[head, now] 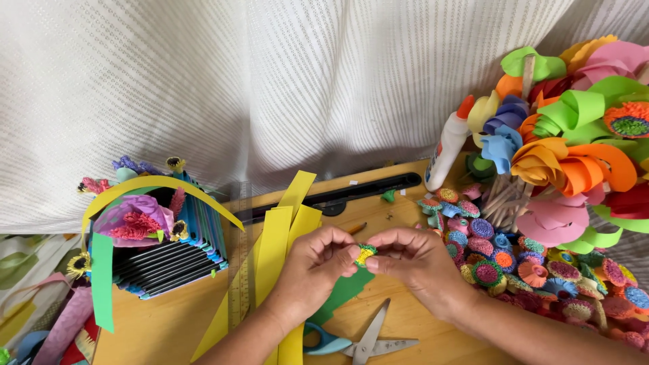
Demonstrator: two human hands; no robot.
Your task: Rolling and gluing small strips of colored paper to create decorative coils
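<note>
Both hands, left hand point(314, 260) and right hand point(412, 260), pinch the little fringed paper flower point(366, 254) between fingers — best kept tight and turned slowly.

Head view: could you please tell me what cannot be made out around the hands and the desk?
- Small yellow and green paper coil: mostly hidden by the fingertips of the left hand and right hand.
- Scissors: the blue handles are partly covered by the left wrist and cut off by the bottom edge.
- Clear ruler: its markings are too small to read.
- Glue bottle: its base is hidden behind paper flowers.
</note>
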